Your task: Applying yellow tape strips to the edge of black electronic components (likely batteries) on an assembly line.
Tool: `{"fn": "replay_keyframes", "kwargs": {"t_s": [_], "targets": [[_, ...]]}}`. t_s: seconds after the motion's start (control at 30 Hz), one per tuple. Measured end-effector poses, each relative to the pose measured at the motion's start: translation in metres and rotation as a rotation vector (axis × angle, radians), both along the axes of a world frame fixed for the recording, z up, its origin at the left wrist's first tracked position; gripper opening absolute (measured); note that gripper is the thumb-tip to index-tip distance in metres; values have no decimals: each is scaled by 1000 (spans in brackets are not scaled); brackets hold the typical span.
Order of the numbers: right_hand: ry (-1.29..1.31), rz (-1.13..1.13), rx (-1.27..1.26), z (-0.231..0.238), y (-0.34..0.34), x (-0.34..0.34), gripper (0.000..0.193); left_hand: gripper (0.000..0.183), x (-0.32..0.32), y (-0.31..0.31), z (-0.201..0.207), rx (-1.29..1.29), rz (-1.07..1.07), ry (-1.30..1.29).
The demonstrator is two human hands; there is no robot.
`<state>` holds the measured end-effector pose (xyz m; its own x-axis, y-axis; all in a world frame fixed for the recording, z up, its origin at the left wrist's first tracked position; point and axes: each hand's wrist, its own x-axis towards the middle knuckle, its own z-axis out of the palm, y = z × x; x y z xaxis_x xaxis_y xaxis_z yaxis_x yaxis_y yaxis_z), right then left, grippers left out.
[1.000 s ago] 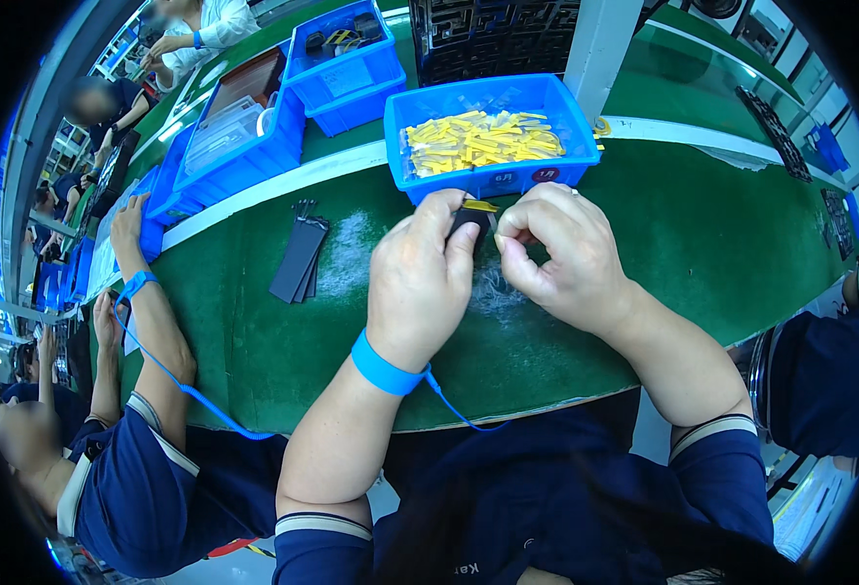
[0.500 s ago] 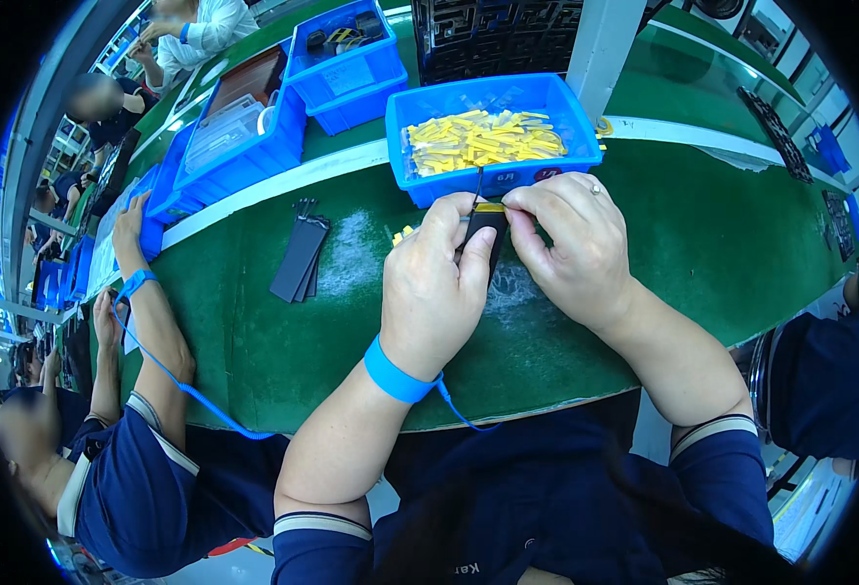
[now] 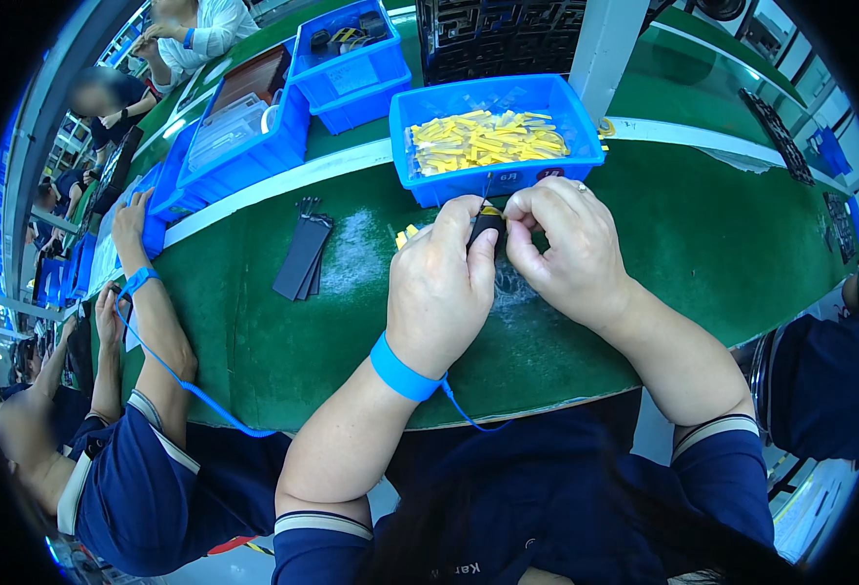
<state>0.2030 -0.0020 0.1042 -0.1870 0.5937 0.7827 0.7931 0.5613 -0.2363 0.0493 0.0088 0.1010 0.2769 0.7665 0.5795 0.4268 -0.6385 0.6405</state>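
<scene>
My left hand (image 3: 441,278) is closed round a flat black pack (image 3: 487,225), thumb on top, with a yellow strip (image 3: 490,210) across its far end. A thin dark lead sticks up there. My right hand (image 3: 568,249) pinches with thumb and forefinger at the right end of that strip; the fingers partly hide the contact. Just beyond both hands stands a blue bin (image 3: 593,158) holding many loose yellow strips (image 3: 488,136). A few more yellow strips (image 3: 407,235) lie on the table, partly behind my left hand. To the left rests a fanned stack of similar dark packs (image 3: 303,258) with short leads.
The green table (image 3: 702,253) carries further blue bins (image 3: 347,73) at the back left. A white post (image 3: 600,58) rises behind the strip bin. A blue wrist strap (image 3: 405,370) with a cord circles my left wrist. At the left, a co-worker's arm (image 3: 161,317) reaches over the table.
The pack has tipped in my left hand, so less of its black face shows. My right fingers have stayed at the strip's end, shifting only slightly.
</scene>
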Motion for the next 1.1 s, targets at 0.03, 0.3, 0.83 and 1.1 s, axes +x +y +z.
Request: {"fn": "replay_keyframes", "kwargs": {"t_s": [0.03,0.3,0.83,1.1], "targets": [[79,70,-98,0,-1,-2,15,20,-2,1,1,-1,6,3],[313,191,-460,4,-1,5,4,21,-87,62,7,-92,404,329],[527,400,-897,-3,5,8,11,22,-25,26,14,-263,-360,25],[535,299,-965,3,6,11,16,8,-49,53,2,-486,-119,101]]}}
